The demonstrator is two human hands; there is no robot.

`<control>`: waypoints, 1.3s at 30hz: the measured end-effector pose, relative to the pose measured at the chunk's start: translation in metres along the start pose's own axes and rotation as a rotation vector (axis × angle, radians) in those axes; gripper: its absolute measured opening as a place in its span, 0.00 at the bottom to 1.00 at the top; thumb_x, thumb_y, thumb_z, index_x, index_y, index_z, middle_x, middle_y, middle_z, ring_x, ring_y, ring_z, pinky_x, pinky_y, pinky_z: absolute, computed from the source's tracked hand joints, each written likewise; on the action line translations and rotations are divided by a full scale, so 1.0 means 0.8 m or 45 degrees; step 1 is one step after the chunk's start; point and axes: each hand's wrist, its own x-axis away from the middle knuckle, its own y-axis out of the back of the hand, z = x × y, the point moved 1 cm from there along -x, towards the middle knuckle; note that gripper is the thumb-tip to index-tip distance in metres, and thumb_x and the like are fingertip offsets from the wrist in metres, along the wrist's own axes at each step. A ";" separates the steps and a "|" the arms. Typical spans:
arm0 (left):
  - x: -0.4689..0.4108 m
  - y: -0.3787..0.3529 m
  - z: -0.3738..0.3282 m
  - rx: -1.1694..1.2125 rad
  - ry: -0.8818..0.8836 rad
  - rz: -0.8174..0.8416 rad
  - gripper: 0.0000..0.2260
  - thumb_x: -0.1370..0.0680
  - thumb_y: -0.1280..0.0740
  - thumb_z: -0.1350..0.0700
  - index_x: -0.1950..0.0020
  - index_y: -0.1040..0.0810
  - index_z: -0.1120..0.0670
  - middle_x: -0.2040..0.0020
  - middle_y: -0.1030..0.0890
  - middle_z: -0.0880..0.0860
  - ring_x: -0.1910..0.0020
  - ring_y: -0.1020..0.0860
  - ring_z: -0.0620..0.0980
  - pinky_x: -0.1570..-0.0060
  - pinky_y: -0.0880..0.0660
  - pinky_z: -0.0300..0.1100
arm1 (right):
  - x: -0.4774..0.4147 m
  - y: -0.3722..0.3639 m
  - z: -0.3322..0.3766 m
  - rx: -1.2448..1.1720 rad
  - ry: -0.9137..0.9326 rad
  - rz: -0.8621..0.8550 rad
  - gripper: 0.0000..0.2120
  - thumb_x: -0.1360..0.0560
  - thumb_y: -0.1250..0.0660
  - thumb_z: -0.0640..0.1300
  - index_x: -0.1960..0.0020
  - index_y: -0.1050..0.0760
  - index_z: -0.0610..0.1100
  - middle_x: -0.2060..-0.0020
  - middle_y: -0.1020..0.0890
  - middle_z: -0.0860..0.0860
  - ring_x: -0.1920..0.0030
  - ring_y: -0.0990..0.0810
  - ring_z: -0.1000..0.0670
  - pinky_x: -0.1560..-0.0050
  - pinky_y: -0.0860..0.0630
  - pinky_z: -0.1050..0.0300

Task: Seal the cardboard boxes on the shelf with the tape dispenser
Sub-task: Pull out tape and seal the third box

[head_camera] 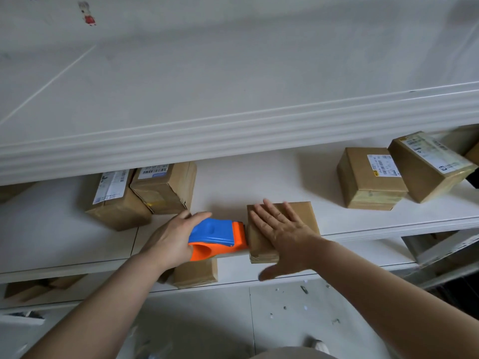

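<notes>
My left hand [172, 240] grips a blue and orange tape dispenser [220, 237]. Its orange front end meets the left side of a small brown cardboard box [308, 216] at the front of the white shelf [67, 244]. My right hand [281, 234] lies flat on top of that box with fingers straight and spread. Two labelled boxes [166, 187] sit together at the back left of the shelf. Two more labelled boxes [370, 180] stand at the back right.
A thick white shelf board [233, 125] overhangs just above. One level down, another cardboard box [195, 274] sits under the dispenser, and more boxes [39, 285] lie at the lower left. The pale tiled floor [280, 314] below carries scattered debris.
</notes>
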 end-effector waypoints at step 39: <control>0.024 0.067 -0.015 0.282 -0.172 -0.283 0.39 0.36 0.35 0.69 0.37 0.33 0.32 0.42 0.27 0.40 0.45 0.27 0.41 0.50 0.34 0.24 | 0.037 0.057 -0.076 -0.756 -0.243 -0.156 0.68 0.54 0.29 0.70 0.23 0.61 0.53 0.30 0.37 0.58 0.29 0.40 0.57 0.24 0.50 0.46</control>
